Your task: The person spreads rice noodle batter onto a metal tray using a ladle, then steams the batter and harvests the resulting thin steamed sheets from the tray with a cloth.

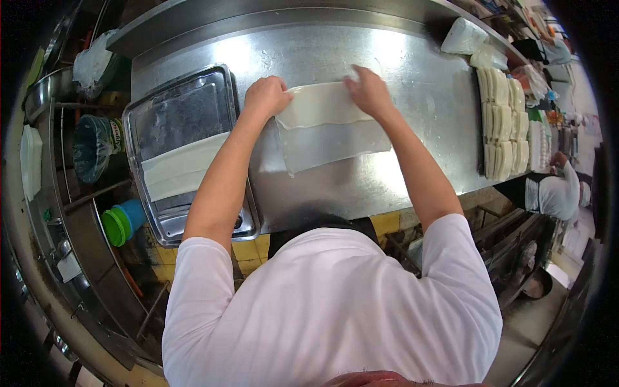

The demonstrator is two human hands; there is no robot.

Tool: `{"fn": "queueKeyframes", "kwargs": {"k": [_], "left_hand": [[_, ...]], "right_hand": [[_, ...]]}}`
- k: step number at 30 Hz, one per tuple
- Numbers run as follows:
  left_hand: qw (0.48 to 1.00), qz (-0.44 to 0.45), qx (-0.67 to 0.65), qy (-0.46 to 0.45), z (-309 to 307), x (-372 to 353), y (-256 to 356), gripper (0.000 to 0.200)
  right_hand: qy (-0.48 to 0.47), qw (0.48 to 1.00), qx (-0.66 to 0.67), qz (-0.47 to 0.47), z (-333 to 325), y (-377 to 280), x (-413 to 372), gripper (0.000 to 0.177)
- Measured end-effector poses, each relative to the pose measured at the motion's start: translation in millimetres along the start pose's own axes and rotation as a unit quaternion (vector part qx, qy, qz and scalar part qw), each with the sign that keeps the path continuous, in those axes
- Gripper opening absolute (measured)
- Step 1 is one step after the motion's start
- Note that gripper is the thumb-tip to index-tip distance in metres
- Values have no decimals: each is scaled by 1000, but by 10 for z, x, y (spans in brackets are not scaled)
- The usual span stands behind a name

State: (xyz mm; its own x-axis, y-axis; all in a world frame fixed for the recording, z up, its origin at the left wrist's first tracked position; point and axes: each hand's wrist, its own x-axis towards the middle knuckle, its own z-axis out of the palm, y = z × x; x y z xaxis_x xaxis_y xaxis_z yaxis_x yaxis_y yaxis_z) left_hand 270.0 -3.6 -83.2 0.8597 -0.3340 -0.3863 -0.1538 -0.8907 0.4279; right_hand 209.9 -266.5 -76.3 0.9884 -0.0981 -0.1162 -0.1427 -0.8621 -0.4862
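A pale sheet of dough (322, 106) lies on the steel table between my hands, its lower part thin and almost see-through. At its upper left corner my left hand (266, 98) is closed, fingers pinching the edge. My right hand (369, 93) is at the upper right corner, thumb and fingers curled on the edge, with one finger lifted. To the left, a metal tray (248, 193) holds a folded pale sheet (180, 166), partly behind my left forearm.
Stacked pale folded pieces (503, 126) stand on a dark tray at the table's right end, with plastic bags (465, 37) behind them. A raised steel ledge runs along the back. A lined bin (91, 148) is at left; a co-worker (558, 193) is at far right.
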Motion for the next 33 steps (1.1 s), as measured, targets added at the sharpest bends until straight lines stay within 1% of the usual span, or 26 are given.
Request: {"fn": "queueKeyframes", "kwargs": {"k": [2,3,5,6,7,8,9,10,12,14,15,17,18,19,21,25,27,29,33], "left_hand": [[1000,10,-17,3,-91,-84,60,27],[1000,7,-17,2,-136,-127,90,27],[999,35,-26,8,-208,-208,137,25],[999,32,-26,7,-230,-223,143,25],[999,24,-33,9,-248,-228,148,24],[999,17,-41,12,-257,-227,155,22],[999,16,-42,13,-256,-204,133,22],[997,24,-70,0,-246,-165,82,22],[995,30,-99,-16,-150,-54,-56,22],[988,40,-142,-40,15,118,-209,23],[988,39,-143,-38,36,152,-226,23],[981,13,-181,-70,79,198,-254,27],[981,13,-180,-69,76,195,-253,27],[980,17,-184,-72,71,189,-252,28],[980,21,-186,-73,57,144,-252,29],[984,7,-175,-36,-37,-6,-204,28],[983,5,-181,-15,-80,-127,-176,28],[974,28,-225,4,-113,-255,-161,27],[973,44,-227,23,-195,-556,-79,25]], "right_hand": [[-26,994,76,-78,177,-344,106,46],[-28,993,78,-79,246,-454,166,46],[-154,973,98,-139,331,-582,305,42],[-156,973,100,-139,285,-598,370,42],[-244,963,23,-111,210,-594,449,42],[-328,939,-55,-81,139,-577,517,43],[-339,933,-87,-87,80,-454,568,41],[-350,925,-119,-94,2,-279,601,39],[-374,903,-209,-43,-243,-63,610,38],[-372,888,-269,-38,-351,271,615,38],[-371,888,-270,-40,-416,341,591,38],[-344,895,-283,-29,-530,478,521,35],[-301,917,-256,-52,-510,561,485,31],[-300,918,-255,-52,-502,643,468,31],[-216,943,-246,-52,-537,710,373,30],[-186,957,-214,-57,-709,697,180,25],[-147,969,-186,-61,-764,740,88,21],[-133,976,-166,-52,-824,757,-8,21],[-98,989,-109,-27,-938,782,-243,20]]}}
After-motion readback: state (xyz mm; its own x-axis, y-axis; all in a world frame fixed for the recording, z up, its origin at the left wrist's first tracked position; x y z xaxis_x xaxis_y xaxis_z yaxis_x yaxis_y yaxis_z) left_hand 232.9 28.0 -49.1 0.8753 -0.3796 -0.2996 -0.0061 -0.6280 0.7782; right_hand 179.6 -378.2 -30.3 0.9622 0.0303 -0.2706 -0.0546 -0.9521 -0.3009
